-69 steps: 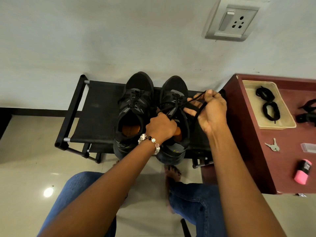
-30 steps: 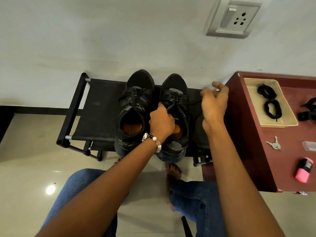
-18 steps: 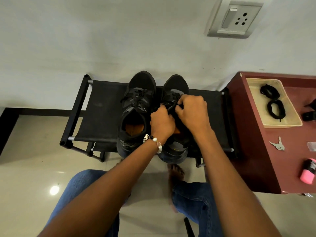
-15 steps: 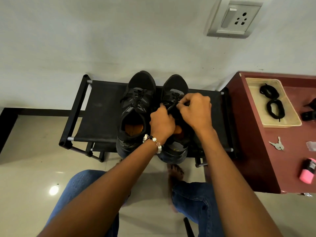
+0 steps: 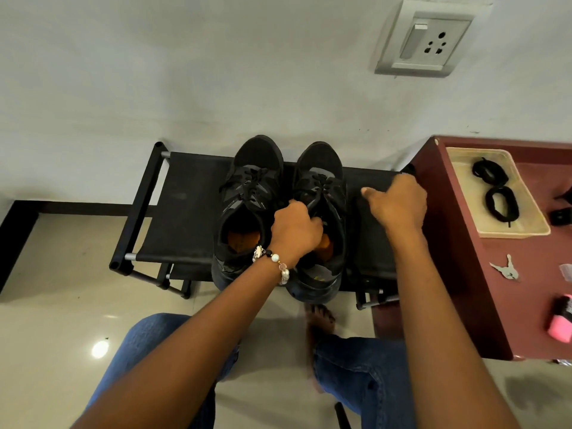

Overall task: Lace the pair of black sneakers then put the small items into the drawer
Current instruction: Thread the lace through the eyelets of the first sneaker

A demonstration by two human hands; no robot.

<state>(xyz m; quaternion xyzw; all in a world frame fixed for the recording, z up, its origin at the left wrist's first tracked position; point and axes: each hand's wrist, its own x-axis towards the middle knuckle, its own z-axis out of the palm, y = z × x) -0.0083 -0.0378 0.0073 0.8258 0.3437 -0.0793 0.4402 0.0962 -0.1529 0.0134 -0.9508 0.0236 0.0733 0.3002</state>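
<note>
Two black sneakers stand side by side on a black fabric shoe rack (image 5: 185,212), toes to the wall. The left sneaker (image 5: 250,193) is laced. My left hand (image 5: 294,230) grips the right sneaker (image 5: 322,168) at its tongue and upper eyelets. My right hand (image 5: 399,202) is out to the right over the rack, fingers curled as if pulling a black lace, which barely shows against the black fabric. On the maroon table (image 5: 464,274) lie keys (image 5: 506,269), a pink item (image 5: 560,320) and a clear item (image 5: 566,270).
A beige tray (image 5: 513,233) on the table holds two coiled black laces (image 5: 501,202). A black object (image 5: 561,212) sits at the right edge. A wall socket (image 5: 427,41) is above. My knees in jeans and a bare foot are below the rack on the tiled floor.
My right hand pinched at the right sneaker's eyelets beside my left hand, then drew away to the right over the rack. My left hand stayed on the sneaker.
</note>
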